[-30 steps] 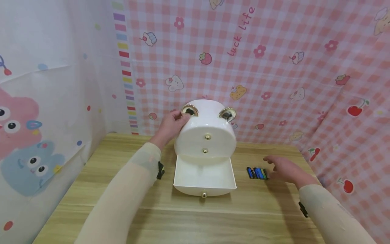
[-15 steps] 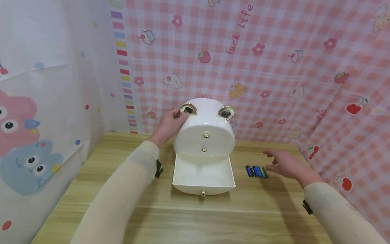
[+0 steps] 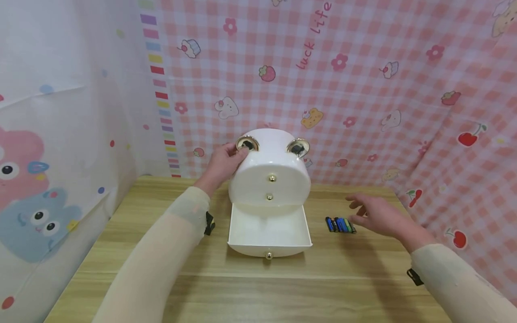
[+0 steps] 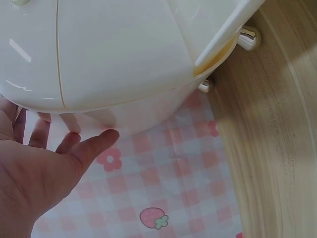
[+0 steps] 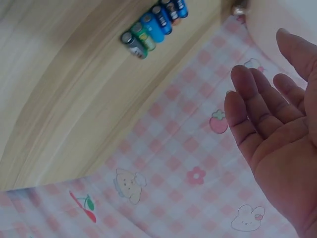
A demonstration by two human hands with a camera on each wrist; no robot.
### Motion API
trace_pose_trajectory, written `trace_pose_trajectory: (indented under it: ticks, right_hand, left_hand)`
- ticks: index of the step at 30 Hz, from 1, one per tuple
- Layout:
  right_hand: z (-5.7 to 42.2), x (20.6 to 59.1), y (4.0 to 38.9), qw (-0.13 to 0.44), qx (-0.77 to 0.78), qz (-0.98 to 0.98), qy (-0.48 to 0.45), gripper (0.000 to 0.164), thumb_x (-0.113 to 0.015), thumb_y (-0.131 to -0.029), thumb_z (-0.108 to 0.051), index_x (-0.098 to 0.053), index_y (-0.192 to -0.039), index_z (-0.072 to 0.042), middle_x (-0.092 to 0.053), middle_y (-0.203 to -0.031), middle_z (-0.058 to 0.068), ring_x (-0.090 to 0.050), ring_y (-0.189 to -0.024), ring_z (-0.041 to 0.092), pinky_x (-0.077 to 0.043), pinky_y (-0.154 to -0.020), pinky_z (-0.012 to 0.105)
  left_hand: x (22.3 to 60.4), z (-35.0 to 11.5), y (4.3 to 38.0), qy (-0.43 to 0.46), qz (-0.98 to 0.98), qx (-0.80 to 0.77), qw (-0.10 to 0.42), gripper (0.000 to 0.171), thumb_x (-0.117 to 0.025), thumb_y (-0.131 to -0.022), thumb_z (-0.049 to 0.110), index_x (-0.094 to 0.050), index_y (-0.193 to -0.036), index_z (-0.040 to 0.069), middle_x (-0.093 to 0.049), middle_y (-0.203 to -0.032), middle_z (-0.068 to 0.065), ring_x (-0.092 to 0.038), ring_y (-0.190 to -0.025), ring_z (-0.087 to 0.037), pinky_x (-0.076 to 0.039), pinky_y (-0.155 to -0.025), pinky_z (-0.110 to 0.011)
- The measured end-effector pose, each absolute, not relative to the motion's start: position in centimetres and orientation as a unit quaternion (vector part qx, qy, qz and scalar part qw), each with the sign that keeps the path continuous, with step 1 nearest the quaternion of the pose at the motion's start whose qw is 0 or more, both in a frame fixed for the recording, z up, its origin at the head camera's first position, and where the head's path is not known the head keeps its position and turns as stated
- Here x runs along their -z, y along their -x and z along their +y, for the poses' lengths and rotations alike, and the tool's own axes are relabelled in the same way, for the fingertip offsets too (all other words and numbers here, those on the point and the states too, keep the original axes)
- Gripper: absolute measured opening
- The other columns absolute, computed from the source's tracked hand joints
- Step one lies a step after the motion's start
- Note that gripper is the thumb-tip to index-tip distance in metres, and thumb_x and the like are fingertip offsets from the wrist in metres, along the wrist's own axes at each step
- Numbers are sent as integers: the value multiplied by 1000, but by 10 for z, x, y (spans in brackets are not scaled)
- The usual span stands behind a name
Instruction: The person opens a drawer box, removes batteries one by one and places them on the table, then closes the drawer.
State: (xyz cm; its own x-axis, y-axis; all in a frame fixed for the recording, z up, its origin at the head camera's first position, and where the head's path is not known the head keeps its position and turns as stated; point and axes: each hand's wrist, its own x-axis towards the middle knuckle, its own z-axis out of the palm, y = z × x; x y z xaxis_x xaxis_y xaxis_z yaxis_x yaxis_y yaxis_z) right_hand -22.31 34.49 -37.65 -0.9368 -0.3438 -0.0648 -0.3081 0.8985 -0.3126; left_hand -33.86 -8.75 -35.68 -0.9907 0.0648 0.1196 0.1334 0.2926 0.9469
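A white frog-shaped drawer box (image 3: 266, 157) with gold-ringed eyes stands on the table, its bottom drawer (image 3: 269, 226) pulled out and nothing in it. My left hand (image 3: 222, 164) rests against the box's left side, near one eye. In the left wrist view, the thumb and fingers (image 4: 96, 144) of this hand touch the glossy side with their tips, not wrapped around it. Several small batteries (image 3: 340, 225), blue, green and black, lie in a row right of the drawer. My right hand (image 3: 381, 216) hovers beside them, palm down, fingers loosely bent, holding nothing.
The wooden table (image 3: 258, 296) ends at a pink checked cloth (image 3: 359, 98) behind and on the right. A white cloth (image 3: 93, 116) with cartoon figures hangs on the left. Gold knobs (image 3: 269, 255) stick out from the drawer fronts.
My right hand has lifted slightly and shifted a little right relative to the batteries. The left hand stays on the box; the head view has shifted slightly.
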Motion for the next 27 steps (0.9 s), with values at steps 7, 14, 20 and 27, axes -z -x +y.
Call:
trace_pose_trajectory:
  ticks: [7, 14, 20, 27]
  right_hand:
    - [330, 377, 213, 68, 228, 958, 158, 54, -74, -103, -34, -60, -145, -2, -75, -126, 16, -74, -108, 26, -63, -86, 43]
    - [318, 390, 204, 104, 302, 939, 130, 49, -72, -104, -35, -66, -137, 0, -78, -117, 10, -74, -105, 21, -62, -84, 35]
    - [312, 405, 196, 164, 393, 900, 94, 46, -70, -105, -33, -65, -136, 1, -77, -114, 14, -71, -99, 23, -61, -84, 39]
    - [305, 425, 187, 238, 469, 849, 53, 49, -65, -108, -31, -61, -136, 10, -74, -118, 17, -71, -102, 24, -62, -87, 39]
  left_hand:
    - [355, -89, 339, 57, -800, 597, 28, 48, -70, -103, 45, -72, -137, 11, -73, -134, -15, -69, -117, -24, -59, -102, -42]
    - [352, -87, 338, 42, -805, 591, 22, 51, -73, -101, 49, -72, -134, 10, -74, -131, -14, -68, -112, -24, -60, -95, -39]
    - [353, -82, 338, 31, -803, 594, 42, 45, -73, -100, 48, -76, -122, 9, -75, -115, -13, -66, -95, -19, -56, -79, -29]
    - [355, -79, 337, 30, -800, 595, 66, 42, -73, -100, 48, -77, -120, 10, -72, -100, -6, -63, -88, -15, -53, -75, -25]
